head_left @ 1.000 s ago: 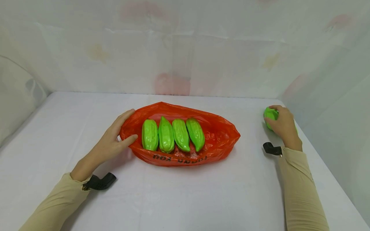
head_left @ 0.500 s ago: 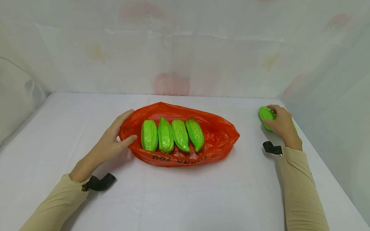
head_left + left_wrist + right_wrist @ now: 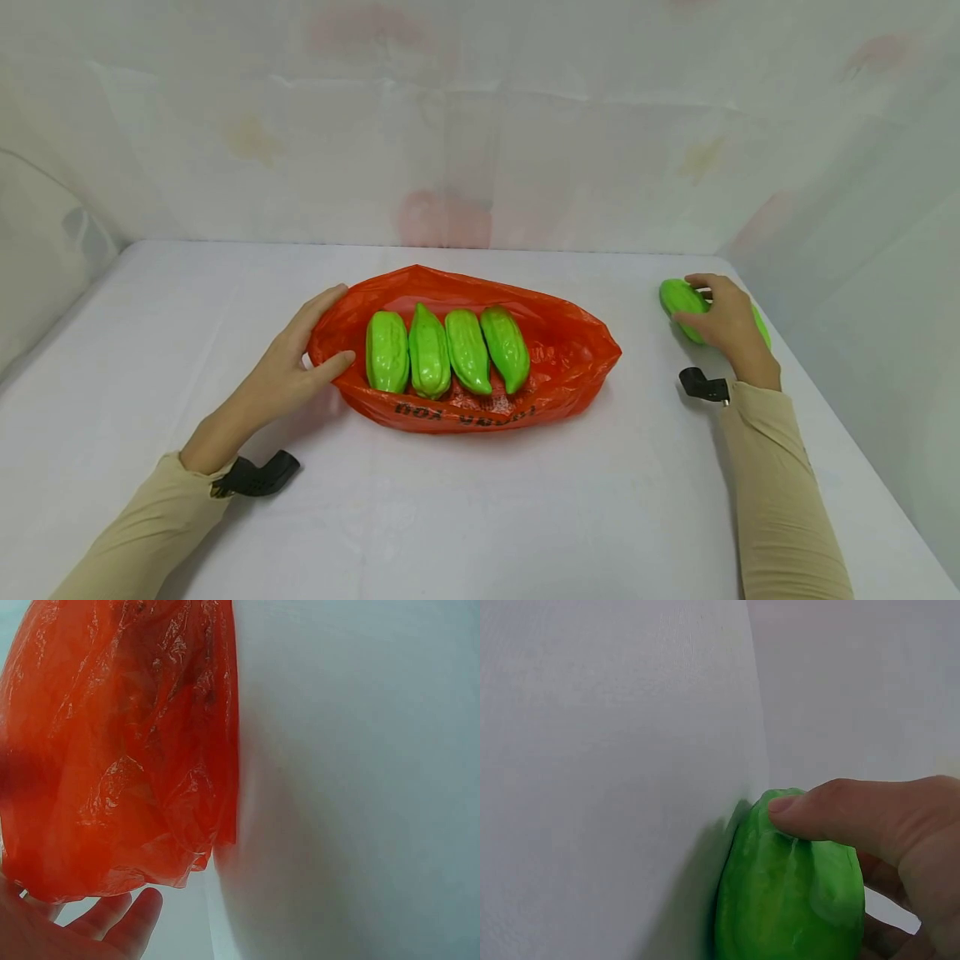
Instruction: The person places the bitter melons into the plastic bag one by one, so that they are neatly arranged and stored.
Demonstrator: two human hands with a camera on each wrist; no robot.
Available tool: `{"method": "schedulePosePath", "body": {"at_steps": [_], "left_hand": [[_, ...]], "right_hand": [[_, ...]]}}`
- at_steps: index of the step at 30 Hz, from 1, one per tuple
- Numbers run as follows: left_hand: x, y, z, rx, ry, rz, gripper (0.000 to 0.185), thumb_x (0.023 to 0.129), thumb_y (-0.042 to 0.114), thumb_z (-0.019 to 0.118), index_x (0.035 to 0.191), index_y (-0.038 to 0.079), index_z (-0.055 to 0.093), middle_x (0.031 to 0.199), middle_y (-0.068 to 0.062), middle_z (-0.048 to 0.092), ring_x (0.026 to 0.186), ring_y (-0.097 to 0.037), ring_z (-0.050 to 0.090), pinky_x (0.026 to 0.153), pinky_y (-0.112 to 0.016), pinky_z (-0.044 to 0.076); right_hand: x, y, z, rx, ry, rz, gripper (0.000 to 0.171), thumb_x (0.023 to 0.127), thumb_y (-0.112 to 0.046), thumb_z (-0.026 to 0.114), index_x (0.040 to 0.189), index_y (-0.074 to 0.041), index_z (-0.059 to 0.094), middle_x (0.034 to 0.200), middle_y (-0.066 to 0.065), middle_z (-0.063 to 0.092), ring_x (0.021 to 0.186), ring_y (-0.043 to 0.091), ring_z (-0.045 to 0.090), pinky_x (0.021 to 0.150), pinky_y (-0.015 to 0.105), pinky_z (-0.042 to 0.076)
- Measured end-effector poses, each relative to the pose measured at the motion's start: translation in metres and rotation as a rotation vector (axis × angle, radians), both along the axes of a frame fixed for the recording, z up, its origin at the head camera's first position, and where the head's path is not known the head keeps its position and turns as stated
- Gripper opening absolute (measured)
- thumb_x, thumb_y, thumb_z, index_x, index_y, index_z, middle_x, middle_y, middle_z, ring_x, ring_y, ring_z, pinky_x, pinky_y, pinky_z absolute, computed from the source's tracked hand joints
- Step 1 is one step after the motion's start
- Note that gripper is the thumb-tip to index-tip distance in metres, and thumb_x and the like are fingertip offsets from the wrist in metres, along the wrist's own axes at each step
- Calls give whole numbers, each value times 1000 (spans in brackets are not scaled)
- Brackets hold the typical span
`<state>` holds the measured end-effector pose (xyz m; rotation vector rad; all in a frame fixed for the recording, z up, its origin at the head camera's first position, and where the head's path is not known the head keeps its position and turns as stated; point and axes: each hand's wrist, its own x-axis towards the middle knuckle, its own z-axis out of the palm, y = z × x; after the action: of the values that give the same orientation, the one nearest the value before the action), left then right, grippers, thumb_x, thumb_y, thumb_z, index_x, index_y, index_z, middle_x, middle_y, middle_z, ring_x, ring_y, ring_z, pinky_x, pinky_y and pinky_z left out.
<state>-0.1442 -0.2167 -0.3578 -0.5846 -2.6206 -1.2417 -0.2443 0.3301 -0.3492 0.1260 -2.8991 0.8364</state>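
A red plastic bag (image 3: pixel 570 400) with dark lettering lies spread on the white table, its mouth facing up. Inside it several bright green ridged gourds (image 3: pixel 430 354) sit side by side. At the bag's left end is my left hand (image 3: pixel 281 371), fingers nearly straight and spread at the rim, thumb over the opening. The left wrist view has the left fingers (image 3: pixel 139 919) below the bag's end. To the far right my right hand (image 3: pixel 731 321) grips another green gourd (image 3: pixel 681 304), thumb on its top; the far fingers are partly hidden behind it.
Another green piece (image 3: pixel 761 327) shows just right of the right hand, mostly hidden by it. A white cloth wall (image 3: pixel 570 183) stands behind the white table (image 3: pixel 480 517). Black wrist cameras (image 3: pixel 266 473) stick out from both sleeves.
My right hand and its gourd have shifted left a little, and more of the green piece on the right has come into sight. The left hand and bag hold nearly the same place.
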Motion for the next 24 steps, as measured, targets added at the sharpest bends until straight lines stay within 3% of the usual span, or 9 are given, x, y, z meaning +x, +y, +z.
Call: {"method": "schedulePosePath", "body": {"at_steps": [6, 14, 24], "left_hand": [[0, 0, 0, 1, 3, 1, 77, 91, 6, 65, 157, 21, 28, 161, -10, 30, 146, -41, 28, 109, -73, 29], [0, 0, 0, -6, -4, 9, 77, 91, 7, 65, 157, 21, 28, 161, -11, 30, 146, -40, 29, 109, -72, 29], [0, 0, 0, 1, 2, -2, 78, 90, 6, 65, 157, 21, 28, 161, -11, 30, 146, -40, 29, 109, -72, 30]], "right_hand": [[0, 0, -2, -1, 9, 8, 67, 85, -6, 72, 142, 10, 41, 140, 35, 45, 126, 54, 45, 103, 64, 39], [-1, 1, -3, 83, -16, 21, 68, 86, -13, 73, 141, 10, 41, 139, 39, 39, 117, 53, 45, 98, 65, 39], [0, 1, -2, 83, -39, 14, 70, 86, -15, 73, 141, 12, 40, 135, 40, 39, 114, 51, 44, 97, 64, 39]]}}
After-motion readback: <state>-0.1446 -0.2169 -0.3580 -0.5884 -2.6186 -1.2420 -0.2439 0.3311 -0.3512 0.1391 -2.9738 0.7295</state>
